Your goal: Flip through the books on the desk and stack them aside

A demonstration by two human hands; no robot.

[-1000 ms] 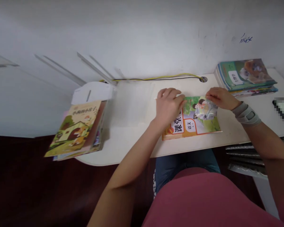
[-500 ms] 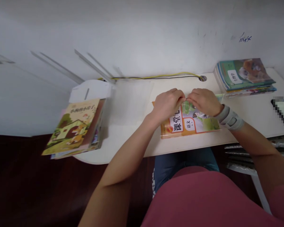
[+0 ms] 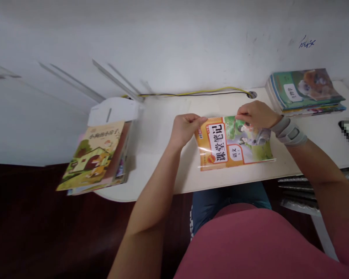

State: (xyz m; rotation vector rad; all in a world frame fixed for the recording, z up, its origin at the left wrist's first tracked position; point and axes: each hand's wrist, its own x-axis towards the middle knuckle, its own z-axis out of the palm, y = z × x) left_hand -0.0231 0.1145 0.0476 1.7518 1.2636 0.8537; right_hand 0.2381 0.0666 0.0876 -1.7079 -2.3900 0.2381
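Far edge of plastic-covered 课堂笔记 book is pinched by fingers of left hand and right hand, best tensioned evenly.

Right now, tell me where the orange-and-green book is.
The book is right of centre in the head view, over the white desk, with the left hand and right hand at its far edge.

Left grip and right grip (held apart) pinch, both arms stretched forward.
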